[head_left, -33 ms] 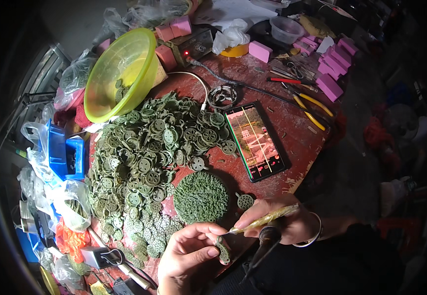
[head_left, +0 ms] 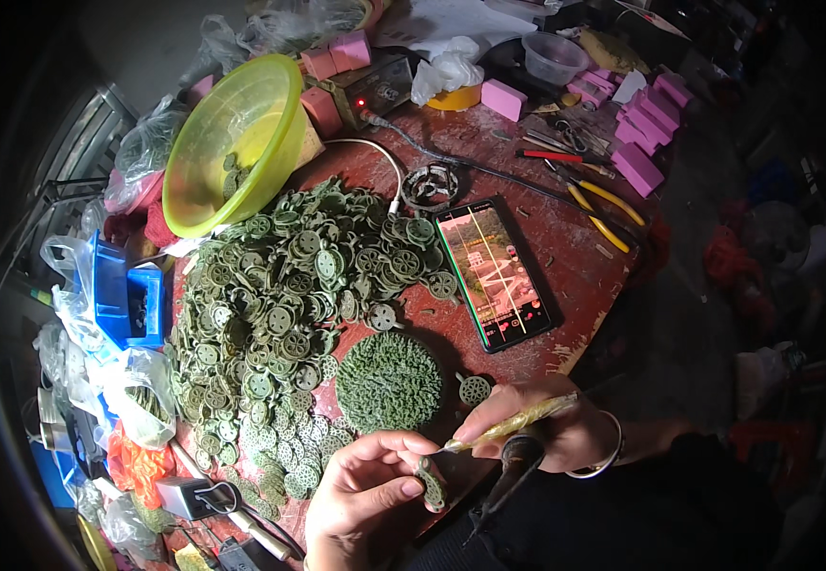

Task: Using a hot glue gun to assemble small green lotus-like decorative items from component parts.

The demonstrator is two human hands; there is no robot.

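My left hand point(head_left: 367, 490) pinches a small dark-green wax-like piece point(head_left: 431, 483), seen nearly edge-on, between thumb and fingers. In my right hand point(head_left: 537, 423) is a pen-like tool point(head_left: 513, 424), its handle wrapped in yellowish film and its thin metal tip at the upper end of that piece. Below the right hand hangs a dark tapered object point(head_left: 519, 459) that I cannot identify. Just beyond the hands sits a round, bumpy green pad point(head_left: 389, 383). A single pierced green disc point(head_left: 475, 389) lies near my right fingers. Left of the pad spreads a large heap of similar discs point(head_left: 279, 305).
A phone point(head_left: 494, 273) with a lit screen lies beyond my right hand. Farther off are a tilted yellow-green basin point(head_left: 232, 143), yellow-handled pliers point(head_left: 611, 211), pink blocks point(head_left: 646, 124) and a power box point(head_left: 375, 90) with a cable. Blue bins point(head_left: 125, 295) and plastic bags line the left.
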